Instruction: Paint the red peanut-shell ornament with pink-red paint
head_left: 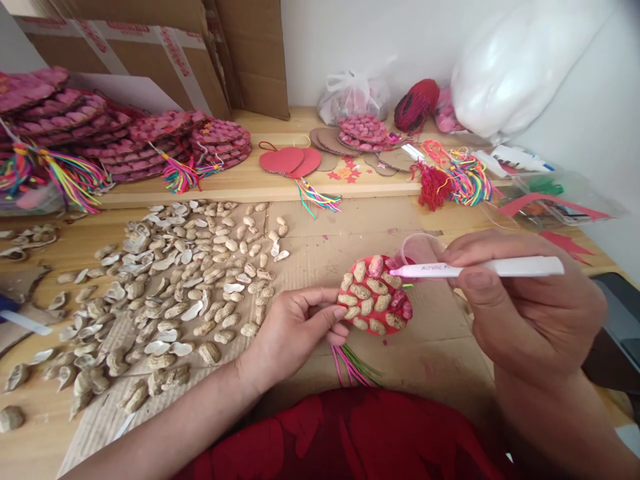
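Between thumb and fingers, my left hand (305,319) grips the left edge of a red disc (345,293) covered with peanut shells. Most shells (367,305) on it are plain tan; a few at its right and top are painted pink. A tassel of pink and green cords (355,365) hangs below the disc. My right hand (520,300) is closed round a white acrylic paint marker (523,267). Its pink tip (395,271) is at the disc's upper right, by a pink shell; whether it touches cannot be made out. A clear round cap or cup (423,250) shows beside the right fingers.
Loose peanut shells (175,293) spread over cardboard (305,267) on the left. Along the raised back shelf (235,183) stand stacks of pink shell-covered discs (165,140), red paper hearts (285,160), coloured tassels (465,177) and a yarn ball (417,105). A clear plastic box (565,193) lies at right.
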The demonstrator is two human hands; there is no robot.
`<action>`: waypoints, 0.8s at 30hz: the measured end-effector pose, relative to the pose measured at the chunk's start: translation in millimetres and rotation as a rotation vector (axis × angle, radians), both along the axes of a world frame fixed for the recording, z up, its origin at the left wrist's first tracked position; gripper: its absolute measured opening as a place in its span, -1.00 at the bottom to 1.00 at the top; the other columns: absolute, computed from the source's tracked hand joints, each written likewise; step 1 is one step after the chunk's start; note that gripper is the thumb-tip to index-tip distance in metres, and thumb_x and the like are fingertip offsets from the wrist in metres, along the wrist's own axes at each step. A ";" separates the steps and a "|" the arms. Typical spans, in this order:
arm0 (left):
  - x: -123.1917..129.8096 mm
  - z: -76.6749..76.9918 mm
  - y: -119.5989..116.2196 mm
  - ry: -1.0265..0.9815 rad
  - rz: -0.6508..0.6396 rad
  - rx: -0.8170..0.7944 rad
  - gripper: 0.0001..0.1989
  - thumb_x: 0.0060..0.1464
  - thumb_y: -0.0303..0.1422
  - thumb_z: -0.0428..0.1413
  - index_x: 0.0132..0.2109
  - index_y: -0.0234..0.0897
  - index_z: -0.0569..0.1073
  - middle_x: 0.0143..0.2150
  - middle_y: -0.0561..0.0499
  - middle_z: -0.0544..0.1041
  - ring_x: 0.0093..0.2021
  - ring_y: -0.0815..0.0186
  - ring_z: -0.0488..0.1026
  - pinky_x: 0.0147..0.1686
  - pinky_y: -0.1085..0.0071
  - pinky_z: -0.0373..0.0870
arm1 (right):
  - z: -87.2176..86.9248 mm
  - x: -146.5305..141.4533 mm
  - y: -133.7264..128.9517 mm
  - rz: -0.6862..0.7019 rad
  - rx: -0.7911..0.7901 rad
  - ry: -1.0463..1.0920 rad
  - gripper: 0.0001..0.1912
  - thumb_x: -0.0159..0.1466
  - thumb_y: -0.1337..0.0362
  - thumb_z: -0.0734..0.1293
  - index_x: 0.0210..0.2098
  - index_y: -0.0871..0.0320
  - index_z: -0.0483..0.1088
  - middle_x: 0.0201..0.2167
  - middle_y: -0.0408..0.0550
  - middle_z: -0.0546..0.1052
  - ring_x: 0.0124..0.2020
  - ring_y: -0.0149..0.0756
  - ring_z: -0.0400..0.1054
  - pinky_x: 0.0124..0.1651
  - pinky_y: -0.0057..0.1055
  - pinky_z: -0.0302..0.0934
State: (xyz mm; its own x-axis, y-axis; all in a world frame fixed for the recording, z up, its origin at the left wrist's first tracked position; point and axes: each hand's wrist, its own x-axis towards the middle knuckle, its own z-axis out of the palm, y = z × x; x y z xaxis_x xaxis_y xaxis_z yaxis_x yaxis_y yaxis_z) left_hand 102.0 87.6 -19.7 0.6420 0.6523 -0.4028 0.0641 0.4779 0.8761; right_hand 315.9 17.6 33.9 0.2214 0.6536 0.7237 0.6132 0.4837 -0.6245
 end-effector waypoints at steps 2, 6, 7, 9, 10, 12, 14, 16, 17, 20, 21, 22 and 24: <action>0.0 1.0 0.0 0.001 0.013 -0.008 -0.79 0.14 -0.41 0.26 -0.08 -0.38 0.65 -0.42 0.02 0.64 -0.49 0.48 0.54 -0.43 0.64 0.54 | -0.8 0.3 -0.5 -0.006 -0.009 0.000 -0.77 0.23 0.53 0.35 -0.23 0.11 0.55 -0.34 -0.13 0.57 -0.27 -0.31 0.45 -0.13 -0.23 0.38; 0.2 1.5 -2.5 0.010 0.044 -0.008 -0.80 0.11 -0.40 0.27 -0.11 -0.37 0.67 -0.47 0.04 0.62 -0.51 0.48 0.53 -0.46 0.64 0.54 | -2.4 -0.7 0.1 0.046 0.021 0.011 -0.74 0.21 0.56 0.35 -0.20 0.15 0.56 -0.33 -0.11 0.56 -0.28 -0.28 0.46 -0.15 -0.17 0.38; 0.4 1.0 -3.4 0.015 0.054 -0.003 -0.79 0.11 -0.39 0.27 -0.10 -0.36 0.67 -0.46 0.04 0.63 -0.51 0.48 0.53 -0.46 0.64 0.54 | -2.6 -1.2 0.6 0.052 0.035 0.011 -0.72 0.20 0.57 0.35 -0.19 0.15 0.57 -0.33 -0.10 0.55 -0.27 -0.26 0.46 -0.15 -0.15 0.38; 0.8 -0.7 -5.1 0.028 0.067 0.017 -0.76 0.10 -0.38 0.28 -0.07 -0.35 0.66 -0.41 0.01 0.65 -0.49 0.47 0.54 -0.45 0.63 0.55 | -2.8 -1.8 1.6 0.050 0.061 -0.007 -0.70 0.18 0.58 0.34 -0.18 0.16 0.57 -0.34 -0.09 0.54 -0.26 -0.22 0.47 -0.16 -0.10 0.37; 1.0 -1.8 -5.8 0.035 0.069 0.031 -0.75 0.10 -0.37 0.28 -0.06 -0.35 0.66 -0.38 0.00 0.66 -0.48 0.46 0.54 -0.44 0.62 0.56 | -3.0 -1.9 2.1 0.047 0.066 -0.023 -0.70 0.18 0.58 0.35 -0.18 0.16 0.58 -0.34 -0.08 0.54 -0.26 -0.20 0.47 -0.16 -0.08 0.36; 0.9 -4.3 -6.8 0.040 0.065 0.061 -0.73 0.11 -0.36 0.27 -0.04 -0.34 0.66 -0.35 -0.01 0.67 -0.45 0.45 0.55 -0.41 0.61 0.56 | -3.7 -1.7 2.8 0.053 0.068 -0.061 -0.69 0.16 0.57 0.37 -0.17 0.16 0.57 -0.35 -0.07 0.55 -0.27 -0.17 0.47 -0.17 -0.05 0.36; 0.4 -6.5 -7.5 0.036 0.060 0.087 -0.73 0.13 -0.34 0.26 -0.03 -0.33 0.66 -0.35 -0.01 0.67 -0.44 0.44 0.56 -0.41 0.60 0.56 | -4.6 -1.2 2.7 0.058 0.062 -0.093 -0.71 0.14 0.55 0.38 -0.18 0.16 0.57 -0.35 -0.06 0.55 -0.26 -0.14 0.47 -0.17 -0.03 0.35; 0.1 -7.8 -7.9 0.033 0.066 0.110 -0.73 0.14 -0.34 0.24 -0.02 -0.32 0.65 -0.35 0.00 0.67 -0.43 0.44 0.56 -0.40 0.60 0.56 | -5.3 -1.2 1.9 0.053 0.056 -0.113 -0.74 0.14 0.53 0.39 -0.20 0.17 0.55 -0.35 -0.05 0.55 -0.24 -0.11 0.47 -0.15 -0.01 0.35; 0.1 -8.0 -8.0 0.033 0.068 0.121 -0.73 0.14 -0.34 0.24 -0.03 -0.31 0.66 -0.35 0.00 0.67 -0.43 0.44 0.56 -0.40 0.60 0.55 | -5.5 -1.4 1.2 0.051 0.048 -0.127 -0.75 0.15 0.52 0.40 -0.20 0.17 0.55 -0.36 -0.05 0.55 -0.23 -0.11 0.47 -0.14 -0.01 0.35; 0.7 -7.2 -8.1 0.041 0.065 0.164 -0.75 0.14 -0.36 0.23 -0.05 -0.31 0.66 -0.35 0.00 0.66 -0.45 0.46 0.54 -0.42 0.62 0.51 | -5.3 -2.3 -1.4 0.055 0.012 -0.190 -0.77 0.15 0.49 0.42 -0.19 0.15 0.52 -0.37 -0.07 0.56 -0.23 -0.13 0.45 -0.13 -0.02 0.34; 1.0 -6.7 -8.2 0.043 0.064 0.180 -0.75 0.14 -0.36 0.22 -0.05 -0.32 0.67 -0.37 0.00 0.65 -0.45 0.46 0.53 -0.43 0.63 0.50 | -5.1 -2.4 -2.4 0.054 -0.004 -0.216 -0.77 0.16 0.47 0.43 -0.19 0.15 0.52 -0.37 -0.08 0.56 -0.23 -0.13 0.45 -0.13 -0.03 0.34; 1.2 -6.3 -8.3 0.043 0.063 0.196 -0.75 0.14 -0.36 0.22 -0.06 -0.32 0.67 -0.38 0.00 0.65 -0.46 0.46 0.53 -0.43 0.63 0.48 | -4.9 -2.4 -3.3 0.046 -0.024 -0.243 -0.77 0.16 0.45 0.44 -0.18 0.14 0.51 -0.36 -0.08 0.56 -0.21 -0.12 0.46 -0.12 -0.03 0.33; 1.2 -5.7 -8.8 0.045 0.067 0.224 -0.75 0.14 -0.36 0.22 -0.06 -0.32 0.67 -0.40 0.00 0.64 -0.47 0.46 0.51 -0.45 0.64 0.46 | -4.6 -1.7 -5.2 0.017 -0.058 -0.296 -0.78 0.17 0.42 0.45 -0.18 0.12 0.51 -0.34 -0.07 0.57 -0.19 -0.11 0.47 -0.10 -0.03 0.32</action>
State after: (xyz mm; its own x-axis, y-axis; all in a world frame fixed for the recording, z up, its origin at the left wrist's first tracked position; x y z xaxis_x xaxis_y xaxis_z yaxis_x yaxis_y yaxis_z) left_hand 103.2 78.8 -25.4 0.5789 0.7694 -0.2700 0.0797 0.2761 0.9578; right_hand 314.2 12.4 29.3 -0.0049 0.6973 0.7168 0.7651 0.4642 -0.4463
